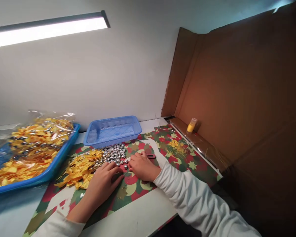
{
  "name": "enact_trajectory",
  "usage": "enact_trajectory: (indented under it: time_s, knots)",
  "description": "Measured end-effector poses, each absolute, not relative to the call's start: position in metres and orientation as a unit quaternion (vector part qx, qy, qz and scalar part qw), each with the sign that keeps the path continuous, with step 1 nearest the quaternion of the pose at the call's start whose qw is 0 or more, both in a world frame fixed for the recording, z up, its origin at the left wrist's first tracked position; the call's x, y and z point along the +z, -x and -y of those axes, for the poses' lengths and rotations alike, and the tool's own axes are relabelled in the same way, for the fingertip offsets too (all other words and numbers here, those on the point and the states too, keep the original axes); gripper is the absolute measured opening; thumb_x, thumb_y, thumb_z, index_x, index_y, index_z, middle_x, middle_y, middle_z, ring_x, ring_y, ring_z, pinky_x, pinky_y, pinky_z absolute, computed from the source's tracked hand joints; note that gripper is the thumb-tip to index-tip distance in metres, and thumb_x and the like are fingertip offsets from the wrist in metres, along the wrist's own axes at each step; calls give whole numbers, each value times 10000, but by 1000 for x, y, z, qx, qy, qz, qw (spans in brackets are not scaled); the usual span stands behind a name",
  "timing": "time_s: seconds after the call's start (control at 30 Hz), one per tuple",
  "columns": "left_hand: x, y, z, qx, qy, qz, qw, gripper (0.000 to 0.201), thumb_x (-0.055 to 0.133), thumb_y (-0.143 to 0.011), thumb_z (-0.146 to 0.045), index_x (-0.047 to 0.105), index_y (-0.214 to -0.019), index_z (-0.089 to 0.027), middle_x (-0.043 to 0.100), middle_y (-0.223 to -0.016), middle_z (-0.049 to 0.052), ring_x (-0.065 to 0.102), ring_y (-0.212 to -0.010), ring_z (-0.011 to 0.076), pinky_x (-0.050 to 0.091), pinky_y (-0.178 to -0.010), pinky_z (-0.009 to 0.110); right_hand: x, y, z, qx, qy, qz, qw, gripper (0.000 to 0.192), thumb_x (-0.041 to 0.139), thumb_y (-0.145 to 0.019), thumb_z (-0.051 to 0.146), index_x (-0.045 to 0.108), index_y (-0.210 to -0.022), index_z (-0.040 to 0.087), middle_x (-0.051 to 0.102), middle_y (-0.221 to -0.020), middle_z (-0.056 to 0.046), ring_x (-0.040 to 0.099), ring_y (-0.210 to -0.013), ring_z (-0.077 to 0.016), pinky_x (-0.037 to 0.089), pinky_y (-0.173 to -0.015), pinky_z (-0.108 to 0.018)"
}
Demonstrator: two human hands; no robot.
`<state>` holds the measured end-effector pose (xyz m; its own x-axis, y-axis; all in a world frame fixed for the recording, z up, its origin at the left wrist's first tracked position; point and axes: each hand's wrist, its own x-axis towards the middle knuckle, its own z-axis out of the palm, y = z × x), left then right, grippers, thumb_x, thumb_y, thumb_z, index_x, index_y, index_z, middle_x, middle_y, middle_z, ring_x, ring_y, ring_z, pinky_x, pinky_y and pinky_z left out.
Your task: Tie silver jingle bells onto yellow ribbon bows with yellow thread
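My left hand (pixel 102 182) rests on the patterned mat (pixel 182 154), fingers curled, beside a heap of yellow bows (pixel 80 168). My right hand (pixel 141 166) lies next to it, fingers bent over a small red tool (pixel 150 156). A pile of small silver beads (pixel 113 154) sits just beyond both hands. Whether either hand pinches a bead or bow is hidden by the fingers.
A small blue basket (pixel 112 130) stands behind the beads. At left a blue tray (pixel 51 168) holds a plastic bag of yellow bows (pixel 37 135). A cardboard wall (pixel 236 98) closes the right side, with a small yellow bottle (pixel 191 125) at its foot.
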<state>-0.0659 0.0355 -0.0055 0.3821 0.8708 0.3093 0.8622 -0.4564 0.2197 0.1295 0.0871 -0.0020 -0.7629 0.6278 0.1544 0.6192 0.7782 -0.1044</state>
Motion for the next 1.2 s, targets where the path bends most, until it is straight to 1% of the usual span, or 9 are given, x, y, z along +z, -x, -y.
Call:
enact_trajectory:
  time_s: [0.17, 0.3, 0.43, 0.6, 0.8, 0.93, 1.03, 1.1, 1.2]
  knots:
    - [-12, 72, -43, 220, -849, -480, -15, 218, 586, -821, -434, 739, -832, -280, 676, -786, 25, 603, -721, 214, 471, -652, 323, 0, -128, -84, -54, 317, 945, 66, 212, 414, -977, 231, 590, -955, 113, 589, -1014, -104, 465, -966, -238, 398, -829, -453]
    - [-12, 73, -45, 221, -854, -471, -24, 251, 589, -806, -484, 751, -835, -294, 694, -787, 20, 622, -713, 216, 490, -657, 324, -4, -129, -85, -83, 314, 943, 71, 216, 390, -976, 206, 576, -966, 97, 577, -994, -103, 470, -935, -236, 416, -791, -445]
    - [-10, 72, -45, 239, -843, -482, -3, 288, 581, -800, -532, 754, -842, -306, 708, -802, 17, 645, -718, 215, 508, -648, 313, -5, -130, -86, -69, 329, 939, 69, 223, 403, -982, 263, 564, -983, 109, 581, -1027, -109, 469, -952, -236, 413, -790, -440]
    - [-9, 70, -43, 295, -820, -490, 32, 343, 550, -812, -570, 757, -835, -297, 731, -841, 19, 673, -751, 208, 535, -671, 291, -2, -131, -87, -32, 342, 935, 89, 251, 383, -994, 316, 552, -983, 131, 583, -1068, -102, 475, -967, -229, 391, -823, -438]
    - [-10, 69, -42, 325, -809, -488, 52, 365, 523, -835, -564, 744, -773, -280, 725, -779, 23, 663, -710, 203, 523, -641, 281, 0, -131, -84, -14, 332, 939, 91, 234, 384, -991, 303, 550, -982, 139, 584, -1073, -93, 477, -968, -232, 382, -804, -412]
    - [-2, 63, -38, 318, -804, -499, 58, 387, 497, -854, -543, 720, -738, -249, 707, -726, 37, 636, -681, 202, 505, -638, 294, 1, -130, -81, 22, 342, 934, 102, 201, 417, -980, 290, 561, -958, 151, 589, -1059, -89, 481, -975, -231, 351, -843, -415]
    - [5, 59, -34, 329, -783, -523, 75, 377, 503, -857, -515, 681, -698, -223, 680, -701, 40, 611, -685, 202, 478, -638, 294, 4, -132, -82, 86, 346, 918, 173, 157, 447, -964, 234, 585, -939, 164, 608, -998, -64, 499, -952, -208, 324, -877, -402]
    - [8, 57, -31, 353, -751, -547, 114, 365, 507, -856, -500, 651, -687, -210, 653, -689, 30, 589, -667, 189, 461, -623, 280, 7, -136, -85, 152, 344, 886, 272, 179, 437, -950, 162, 615, -940, 178, 621, -958, -42, 522, -934, -181, 333, -882, -371]
    - [11, 56, -28, 388, -681, -583, 214, 367, 532, -833, -516, 612, -672, -195, 585, -621, -4, 527, -577, 155, 416, -547, 247, 13, -143, -89, 243, 344, 802, 423, 223, 429, -930, 139, 650, -915, 163, 627, -897, -44, 564, -882, -155, 404, -834, -314]
